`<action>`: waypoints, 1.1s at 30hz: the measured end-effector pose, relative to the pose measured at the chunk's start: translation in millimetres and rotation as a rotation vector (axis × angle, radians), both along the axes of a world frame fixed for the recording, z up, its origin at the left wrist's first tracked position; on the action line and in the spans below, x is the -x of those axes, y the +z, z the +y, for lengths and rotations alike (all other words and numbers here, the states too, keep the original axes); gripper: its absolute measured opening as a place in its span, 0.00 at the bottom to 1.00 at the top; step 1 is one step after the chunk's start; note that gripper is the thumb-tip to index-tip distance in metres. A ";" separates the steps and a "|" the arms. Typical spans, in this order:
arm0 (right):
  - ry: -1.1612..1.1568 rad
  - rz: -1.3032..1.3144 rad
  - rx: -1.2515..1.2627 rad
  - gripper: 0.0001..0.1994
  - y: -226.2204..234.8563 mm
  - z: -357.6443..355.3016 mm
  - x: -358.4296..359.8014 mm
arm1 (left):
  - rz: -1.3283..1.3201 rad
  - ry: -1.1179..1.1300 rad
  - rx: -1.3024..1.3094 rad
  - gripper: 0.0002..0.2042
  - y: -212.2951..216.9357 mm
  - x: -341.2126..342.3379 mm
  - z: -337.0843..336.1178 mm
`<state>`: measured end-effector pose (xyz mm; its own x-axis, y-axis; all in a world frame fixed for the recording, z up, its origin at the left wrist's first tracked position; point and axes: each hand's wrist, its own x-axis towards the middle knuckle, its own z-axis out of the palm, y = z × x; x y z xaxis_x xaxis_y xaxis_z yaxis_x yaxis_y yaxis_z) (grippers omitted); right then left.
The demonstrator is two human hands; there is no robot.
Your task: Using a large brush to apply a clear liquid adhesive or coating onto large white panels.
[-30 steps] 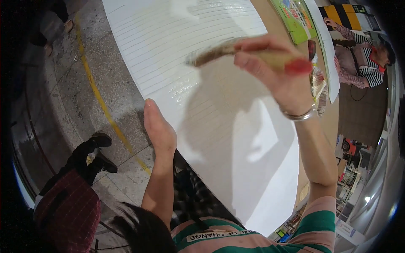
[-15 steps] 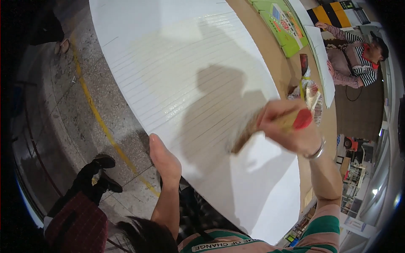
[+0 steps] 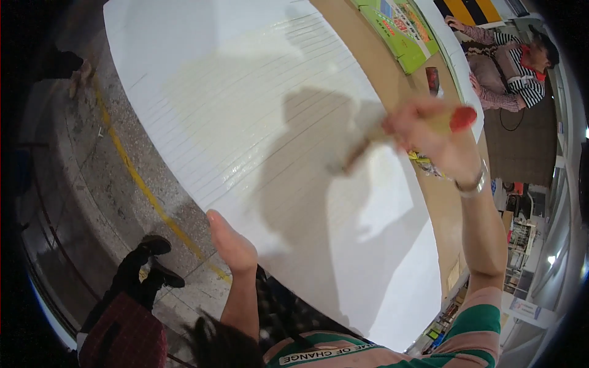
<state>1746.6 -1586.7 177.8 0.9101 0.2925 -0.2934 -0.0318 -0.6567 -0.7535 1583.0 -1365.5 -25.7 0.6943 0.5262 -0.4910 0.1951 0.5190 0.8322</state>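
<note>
My right hand (image 3: 429,132) is closed around a brush (image 3: 362,150) with a pale handle and a red end. The bristles, smeared by motion, are at or just above the fanned white paper sheets (image 3: 392,294). Their overlapping edges form a ladder of thin lines, and a wet, shiny coat covers much of that stepped area. My left hand (image 3: 234,248) lies along the left edge of the sheets, stretched out; its separate fingers barely show. Shadows of my head and arm fall across the paper.
The brown tabletop (image 3: 451,211) shows at right, with a green printed package (image 3: 402,37) and a dark red object (image 3: 433,80) on it. Across the table stands another person (image 3: 506,64). At left, another person's legs (image 3: 132,270) are on the floor near a yellow line (image 3: 132,168).
My right hand has swung up and slightly right with the brush, which has moved away from me over the sheets. My left hand stays at the paper's edge. The whole view has shifted slightly.
</note>
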 end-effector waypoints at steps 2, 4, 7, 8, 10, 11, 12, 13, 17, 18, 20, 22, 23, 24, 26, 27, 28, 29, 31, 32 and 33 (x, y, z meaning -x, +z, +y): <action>-0.044 -0.196 -0.150 0.11 -21.5 31.6 -33.3 | 0.019 -0.036 -0.006 0.27 -18.3 9.1 -0.5; -0.014 -0.284 -0.254 0.11 -33.4 42.9 -65.3 | -0.316 -0.120 -0.359 0.26 -58.4 30.3 4.7; 0.017 -0.290 -0.013 0.12 -34.5 34.4 -73.1 | -0.089 -0.001 -0.101 0.25 -37.2 21.6 1.0; 0.010 -0.150 -0.005 0.13 -23.5 28.2 -65.7 | -0.082 -0.012 -0.103 0.25 -38.5 22.9 2.8; -0.021 -0.043 0.086 0.13 -10.6 14.8 -61.0 | 0.049 -0.011 -0.179 0.25 -39.7 22.5 3.7; -0.029 -0.041 0.090 0.13 -11.3 16.1 -61.8 | 0.051 -0.019 -0.175 0.25 -54.2 27.9 8.7; 0.000 -0.155 0.002 0.11 -12.4 22.6 -61.8 | -0.167 -0.064 -0.316 0.25 -77.9 39.9 18.3; 0.024 -0.266 -0.071 0.10 -12.3 22.0 -59.6 | -0.387 -0.113 -0.438 0.25 -77.5 39.5 16.5; 0.117 -0.268 0.064 0.09 -26.2 -13.9 -37.4 | -0.001 0.055 -0.227 0.25 -27.4 15.5 -2.1; 0.048 -0.095 0.071 0.10 -21.8 -26.0 -18.6 | -0.001 0.063 -0.227 0.25 -31.2 16.9 3.2; -0.018 0.088 0.068 0.11 -15.8 -41.3 -0.6 | 0.010 0.073 -0.238 0.25 -34.2 20.6 10.5; -0.026 0.128 0.097 0.11 -3.5 -47.8 6.0 | -0.010 0.015 -0.330 0.25 -33.9 19.3 8.4; -0.028 0.135 0.099 0.11 -1.1 -44.7 2.2 | -0.004 0.011 -0.328 0.25 -33.8 18.8 9.1; -0.042 -0.002 0.054 0.10 -0.6 -35.4 -5.2 | -0.009 0.010 -0.319 0.25 -34.2 18.0 9.8; -0.032 -0.180 -0.025 0.09 -9.4 -31.7 -15.5 | -0.018 -0.001 -0.287 0.26 -27.0 10.7 2.2; -0.036 -0.171 -0.028 0.09 -15.2 -35.5 -9.6 | 0.042 0.048 -0.176 0.27 -16.5 4.0 4.0; -0.036 -0.073 0.034 0.09 -15.8 -39.9 -2.2 | 0.099 0.102 -0.066 0.28 -7.8 -0.1 6.6; -0.036 0.025 0.097 0.09 -17.3 -47.3 5.3 | 0.103 0.102 -0.069 0.28 -5.6 -0.2 8.9; 0.005 0.035 0.002 0.09 -21.0 -75.3 24.3 | 0.145 0.120 -0.096 0.31 -1.4 -0.6 8.0; -0.019 0.118 0.030 0.09 -17.1 -77.8 34.3 | 0.150 0.126 -0.101 0.31 1.7 -0.1 9.4; -0.051 0.196 0.069 0.10 -13.9 -79.7 40.9 | 0.142 0.113 -0.083 0.31 2.0 -1.1 8.3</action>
